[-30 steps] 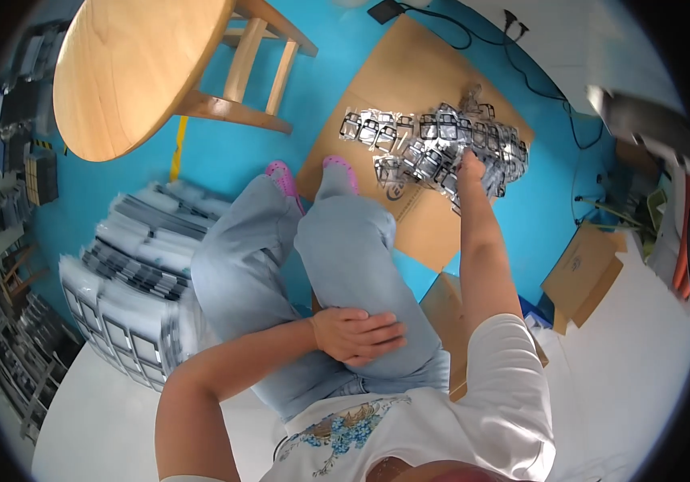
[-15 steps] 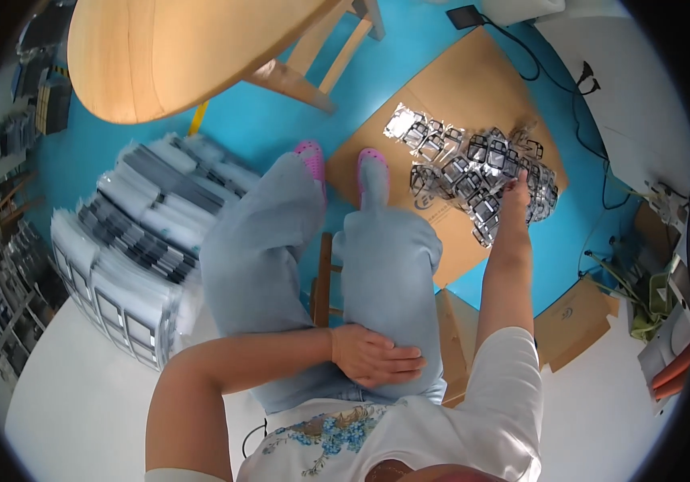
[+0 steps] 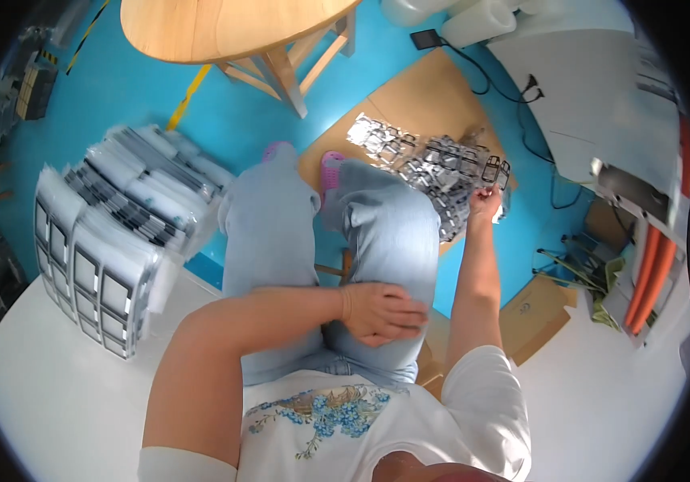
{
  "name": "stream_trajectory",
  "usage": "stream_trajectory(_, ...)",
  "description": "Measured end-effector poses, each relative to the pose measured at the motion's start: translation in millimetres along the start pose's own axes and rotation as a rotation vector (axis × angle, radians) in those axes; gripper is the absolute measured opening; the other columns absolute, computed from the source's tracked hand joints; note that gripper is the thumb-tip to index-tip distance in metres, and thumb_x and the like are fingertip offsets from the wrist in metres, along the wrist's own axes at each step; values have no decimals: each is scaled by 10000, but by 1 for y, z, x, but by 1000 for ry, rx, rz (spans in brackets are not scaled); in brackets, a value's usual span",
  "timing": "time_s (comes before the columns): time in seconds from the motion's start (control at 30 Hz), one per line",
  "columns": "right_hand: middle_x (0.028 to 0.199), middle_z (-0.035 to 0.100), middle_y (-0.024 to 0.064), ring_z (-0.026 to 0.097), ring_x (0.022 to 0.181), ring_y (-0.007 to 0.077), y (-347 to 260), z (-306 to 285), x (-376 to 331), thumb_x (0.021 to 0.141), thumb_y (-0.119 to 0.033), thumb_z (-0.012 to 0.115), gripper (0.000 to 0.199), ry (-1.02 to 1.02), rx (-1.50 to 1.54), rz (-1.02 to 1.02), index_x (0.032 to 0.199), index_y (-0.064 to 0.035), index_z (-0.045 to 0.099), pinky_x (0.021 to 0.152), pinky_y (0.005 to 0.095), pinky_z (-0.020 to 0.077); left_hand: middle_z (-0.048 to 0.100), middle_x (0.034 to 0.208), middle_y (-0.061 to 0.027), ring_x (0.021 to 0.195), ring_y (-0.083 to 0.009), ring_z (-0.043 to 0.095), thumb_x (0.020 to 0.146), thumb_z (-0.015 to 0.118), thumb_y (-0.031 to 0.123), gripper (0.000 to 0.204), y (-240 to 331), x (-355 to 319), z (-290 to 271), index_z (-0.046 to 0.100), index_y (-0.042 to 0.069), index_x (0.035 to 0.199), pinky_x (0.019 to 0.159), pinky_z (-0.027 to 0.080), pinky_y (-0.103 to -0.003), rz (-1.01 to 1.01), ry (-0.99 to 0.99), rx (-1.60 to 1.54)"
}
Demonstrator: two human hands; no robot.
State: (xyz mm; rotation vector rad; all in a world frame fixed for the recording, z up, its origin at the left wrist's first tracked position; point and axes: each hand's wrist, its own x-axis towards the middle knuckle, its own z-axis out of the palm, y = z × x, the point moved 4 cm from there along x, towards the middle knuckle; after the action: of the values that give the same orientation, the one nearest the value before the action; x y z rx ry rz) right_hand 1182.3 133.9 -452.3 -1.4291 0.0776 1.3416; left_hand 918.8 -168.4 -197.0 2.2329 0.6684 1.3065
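On the floor at the right, a heap of clear, shiny film pieces with black frame outlines (image 3: 433, 181) lies on a flat brown cardboard sheet (image 3: 409, 88). My right hand (image 3: 485, 201) reaches down to the heap's right edge. Its fingers are closed on a clear piece with black frames (image 3: 496, 171), whose framed part sticks up past the fingertips. My left hand (image 3: 385, 313) rests across my right thigh, fingers stretched out and holding nothing.
Stacks of clear-wrapped, black-framed sheets (image 3: 104, 249) stand on a white table (image 3: 48, 353) at my left. A round wooden table (image 3: 232, 28) is ahead. Cables (image 3: 514, 96), a white cabinet (image 3: 562, 88) and a cardboard box (image 3: 534, 321) are at the right.
The view has shifted. My right hand has moved to the heap's right edge, and a framed piece now stands out from its fingers. My left hand stays on my thigh.
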Motion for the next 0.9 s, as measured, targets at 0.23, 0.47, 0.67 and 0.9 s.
stream_trajectory(0.23, 655, 464, -36, 365, 472, 79, -76, -26, -73, 937, -183, 603, 151, 49, -41, 17, 815, -130, 530, 381, 181, 323, 540, 1336, -59, 1304, -242, 456, 753, 577, 349, 486, -5, 16, 4, 601, 169, 1204, 1056, 333, -447, 45, -123, 46)
stream_trajectory(0.47, 652, 480, -35, 355, 473, 88, -111, -12, -104, 893, -94, 632, 187, -122, 92, -66, 746, -137, 524, 407, 196, 292, 563, 1342, -10, 1278, -178, 487, 801, 434, 339, 500, -3, 13, -11, 618, 250, 1257, 1080, 264, -411, -20, -160, 267)
stream_trajectory(0.67, 750, 578, 49, 357, 482, 79, -171, -26, -180, 906, -23, 605, 98, -310, 289, -157, 835, -30, 538, 395, 190, 314, 548, 1352, -28, 1269, -189, 488, 857, 386, 336, 473, 0, 10, -12, 608, 238, 1263, 1086, 267, -420, 14, -150, 326)
stream_trajectory(0.9, 678, 442, -13, 281, 474, 60, -193, -45, -276, 916, -7, 580, 161, -419, 374, -99, 1039, 95, 598, 391, 181, 232, 522, 1373, -63, 1288, -243, 475, 818, 450, 347, 518, 5, 10, -10, 576, 198, 1297, 1074, 312, -450, 24, -143, 343)
